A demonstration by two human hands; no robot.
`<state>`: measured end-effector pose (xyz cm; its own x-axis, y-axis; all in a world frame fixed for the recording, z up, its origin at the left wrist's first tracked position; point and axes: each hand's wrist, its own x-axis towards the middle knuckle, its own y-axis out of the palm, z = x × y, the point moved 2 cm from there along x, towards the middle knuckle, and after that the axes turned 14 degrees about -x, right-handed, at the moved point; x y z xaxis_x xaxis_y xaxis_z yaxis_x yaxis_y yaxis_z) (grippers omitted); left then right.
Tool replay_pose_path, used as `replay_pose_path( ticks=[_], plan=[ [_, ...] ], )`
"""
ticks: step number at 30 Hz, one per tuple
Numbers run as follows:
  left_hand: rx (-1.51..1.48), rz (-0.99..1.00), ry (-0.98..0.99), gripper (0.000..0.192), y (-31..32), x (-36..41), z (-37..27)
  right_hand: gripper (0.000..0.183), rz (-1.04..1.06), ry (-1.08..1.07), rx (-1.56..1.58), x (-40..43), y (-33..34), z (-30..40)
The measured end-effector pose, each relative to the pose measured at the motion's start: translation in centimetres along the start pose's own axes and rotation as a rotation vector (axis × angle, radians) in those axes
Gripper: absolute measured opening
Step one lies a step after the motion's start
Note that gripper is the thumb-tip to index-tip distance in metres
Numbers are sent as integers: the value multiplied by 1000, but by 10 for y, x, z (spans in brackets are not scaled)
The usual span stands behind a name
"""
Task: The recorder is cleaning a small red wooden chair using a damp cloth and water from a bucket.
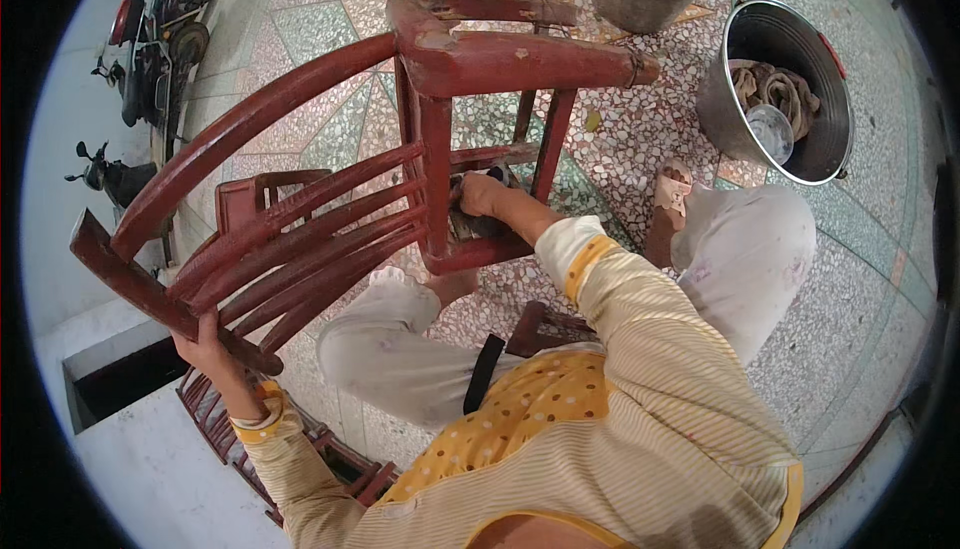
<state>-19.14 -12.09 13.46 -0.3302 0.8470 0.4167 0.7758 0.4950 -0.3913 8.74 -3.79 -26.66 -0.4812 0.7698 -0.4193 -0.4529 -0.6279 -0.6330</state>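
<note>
A worn red-painted wooden chair (517, 65) is tipped over in front of me, its slatted back reaching to the lower left. My left hand (206, 350) grips the end rail (135, 275) of that back. Between the chair's legs, my right hand (480, 195) is closed on what looks like a dark cloth (480, 226), pressed close to the frame. Chair parts partly hide the cloth and my fingertips.
Two metal buckets stand at the upper right: one (630, 1) holds cloudy liquid, the other (716, 117) brown cloth (776, 98) and a clear bowl (770, 132). A small red stool (240, 204) and more slatted red furniture (206, 418) are at left. Motor scooters (139, 76) are parked beyond.
</note>
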Motion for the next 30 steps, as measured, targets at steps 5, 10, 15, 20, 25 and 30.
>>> replay_pose_path(
  ticks=[5,10,15,20,25,30],
  plan=[
    [1,28,41,35,21,8,-2,27,143,-315,-4,-48,-31,-2],
    [21,93,-178,35,34,14,43,35,257,-249,-287,-94,-68,-12],
    [-132,79,-224,34,68,-13,49,25,91,73,-250,-102,-56,-51],
    [-128,131,-40,33,79,-21,45,26,-74,14,-197,-88,-31,-90],
    [-213,185,-123,34,115,0,50,22,191,-542,-527,-85,-26,-128],
    [-183,118,-203,38,105,-7,104,24,249,-274,-306,-132,-33,-82]
  ],
)
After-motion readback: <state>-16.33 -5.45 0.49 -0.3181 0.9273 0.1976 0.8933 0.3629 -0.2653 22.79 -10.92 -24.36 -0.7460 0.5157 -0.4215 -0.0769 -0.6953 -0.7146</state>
